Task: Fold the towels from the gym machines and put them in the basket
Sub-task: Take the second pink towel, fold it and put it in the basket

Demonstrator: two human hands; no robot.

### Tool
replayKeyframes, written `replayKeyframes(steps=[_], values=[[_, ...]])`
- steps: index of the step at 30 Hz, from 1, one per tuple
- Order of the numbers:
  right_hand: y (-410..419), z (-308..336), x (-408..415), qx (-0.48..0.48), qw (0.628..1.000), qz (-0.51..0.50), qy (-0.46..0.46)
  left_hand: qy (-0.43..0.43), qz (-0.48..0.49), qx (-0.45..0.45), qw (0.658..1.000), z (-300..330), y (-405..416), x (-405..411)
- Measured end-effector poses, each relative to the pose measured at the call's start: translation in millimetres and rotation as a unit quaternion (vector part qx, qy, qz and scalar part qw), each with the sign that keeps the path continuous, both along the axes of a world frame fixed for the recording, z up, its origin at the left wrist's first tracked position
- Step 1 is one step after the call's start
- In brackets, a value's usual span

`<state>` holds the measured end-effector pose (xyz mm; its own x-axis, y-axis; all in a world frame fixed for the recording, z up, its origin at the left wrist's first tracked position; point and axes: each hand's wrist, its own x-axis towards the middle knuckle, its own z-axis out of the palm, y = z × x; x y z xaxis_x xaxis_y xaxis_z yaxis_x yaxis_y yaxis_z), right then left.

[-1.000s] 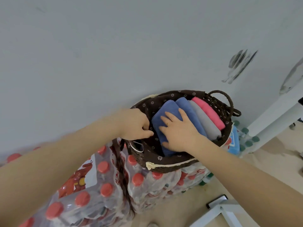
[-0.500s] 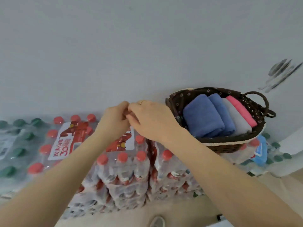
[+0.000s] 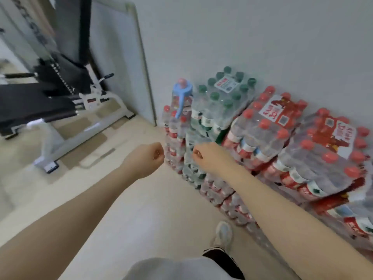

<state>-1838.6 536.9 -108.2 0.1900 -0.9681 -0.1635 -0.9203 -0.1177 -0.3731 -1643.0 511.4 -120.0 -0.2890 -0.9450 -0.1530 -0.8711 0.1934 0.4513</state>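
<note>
Both hands, left (image 3: pixel 150 156) and right (image 3: pixel 205 156), are curled into empty fists, no towels or basket in view, so walking could clip the water-bottle packs (image 3: pixel 260 128) stacked nearby.

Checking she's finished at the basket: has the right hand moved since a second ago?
Yes. The right hand has left the basket, now out of view, and hangs curled and empty beside the stacked water bottle packs.

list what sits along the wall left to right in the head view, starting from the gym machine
gym machine → leaning white board → blue-handled jug → green-capped bottle pack → red-capped bottle packs
</note>
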Motion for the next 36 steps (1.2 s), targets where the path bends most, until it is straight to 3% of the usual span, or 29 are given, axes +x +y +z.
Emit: replayKeyframes(steps=[7,14,21,28,33,36], values=[[-24.1,-33.9,184.6,0.039,0.986,0.164,0.001,0.009,0.204,0.017,0.979,-20.4,65.0,199.8],[-65.0,-49.5,364.3,0.052,0.952,0.3,0.036,0.055,0.386,0.012,0.921,-45.4,102.4,355.0],[-116.1,-60.4,570.5,0.065,0.909,0.402,0.085,0.068,0.48,-0.007,0.875,-50.2,72.8,525.4],[-139.6,-51.6,756.7,0.102,0.883,0.452,0.07,0.085,0.541,0.003,0.837,-33.7,60.2,678.0],[-137.9,-57.3,869.3,0.131,0.867,0.475,0.074,0.154,0.589,-0.002,0.793,-39.4,70.5,787.5],[-136.1,-63.7,946.3,0.121,0.867,0.479,0.067,0.161,0.593,-0.016,0.789,-47.4,75.1,869.4]])
